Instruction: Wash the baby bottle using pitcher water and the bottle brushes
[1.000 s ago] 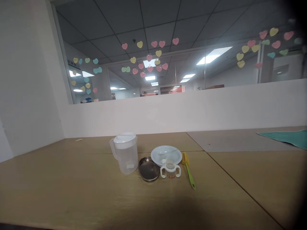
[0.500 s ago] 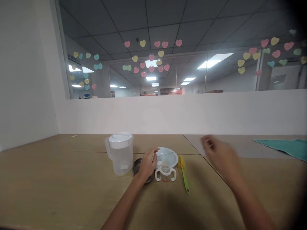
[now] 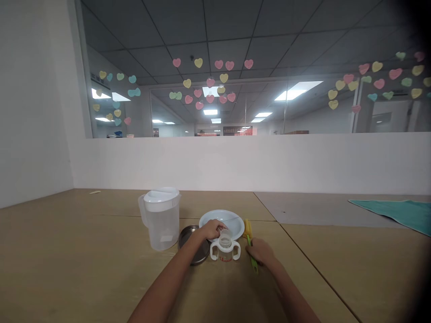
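Observation:
My right hand point(image 3: 261, 252) is closed around the green handle of a bottle brush point(image 3: 248, 229), whose yellow sponge head points away from me at the plate's right edge. My left hand point(image 3: 212, 229) reaches over the front of a white bowl point(image 3: 237, 218) with curled fingers. What those fingers hold, if anything, is hidden. Just below them stands a clear baby bottle point(image 3: 225, 251) with white side handles and an uncovered neck. A round metal dish point(image 3: 198, 258) lies partly beneath my left forearm.
A lidded translucent pitcher point(image 3: 164, 224) stands left of the metal dish. At the far right lies a teal cloth point(image 3: 397, 211). The brown table point(image 3: 84, 255) meets a low white wall point(image 3: 168, 163) under a window. A small flat scrap point(image 3: 95, 192) lies at the back left.
My right hand has come left and down from over the table and closed on the brush handle. My left hand has moved slightly down toward the bottle's neck. The view has shifted slightly.

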A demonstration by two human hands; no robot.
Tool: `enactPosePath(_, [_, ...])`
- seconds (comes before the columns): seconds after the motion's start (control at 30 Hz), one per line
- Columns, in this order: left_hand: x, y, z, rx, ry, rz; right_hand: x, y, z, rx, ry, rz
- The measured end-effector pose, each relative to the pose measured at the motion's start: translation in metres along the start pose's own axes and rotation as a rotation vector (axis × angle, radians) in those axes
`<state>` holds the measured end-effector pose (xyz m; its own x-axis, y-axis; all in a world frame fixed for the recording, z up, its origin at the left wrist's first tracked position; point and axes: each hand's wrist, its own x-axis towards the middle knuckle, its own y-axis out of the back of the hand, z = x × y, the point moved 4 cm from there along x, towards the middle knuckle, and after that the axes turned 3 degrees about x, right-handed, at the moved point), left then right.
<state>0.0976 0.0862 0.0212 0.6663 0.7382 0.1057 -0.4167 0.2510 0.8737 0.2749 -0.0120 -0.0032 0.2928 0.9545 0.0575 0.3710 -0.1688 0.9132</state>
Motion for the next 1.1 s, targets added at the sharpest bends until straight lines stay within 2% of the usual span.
enactPosePath(0.2, [0.01,-0.003,0.01,-0.094,-0.009,-0.097,0.007,-0.01,0.003,-0.003,0.036,-0.005])
enactPosePath(0.3, [0.01,0.0,0.012,-0.149,-0.019,-0.107,0.008,-0.014,0.006,-0.001,0.028,-0.005])
enactPosePath(0.5, [0.008,0.017,0.004,-0.282,-0.001,0.011,0.009,-0.01,0.011,0.006,-0.031,0.05])
enactPosePath(0.77, [0.01,0.029,0.006,-0.413,-0.038,0.142,0.013,-0.003,0.026,0.122,-0.123,0.289])
enactPosePath(0.97, [0.011,0.029,0.001,-0.596,-0.034,0.264,0.015,-0.004,0.022,0.243,0.094,0.559])
enactPosePath(1.1, [0.008,0.033,0.002,-0.609,-0.039,0.334,0.01,0.001,0.0,0.217,0.392,0.768])
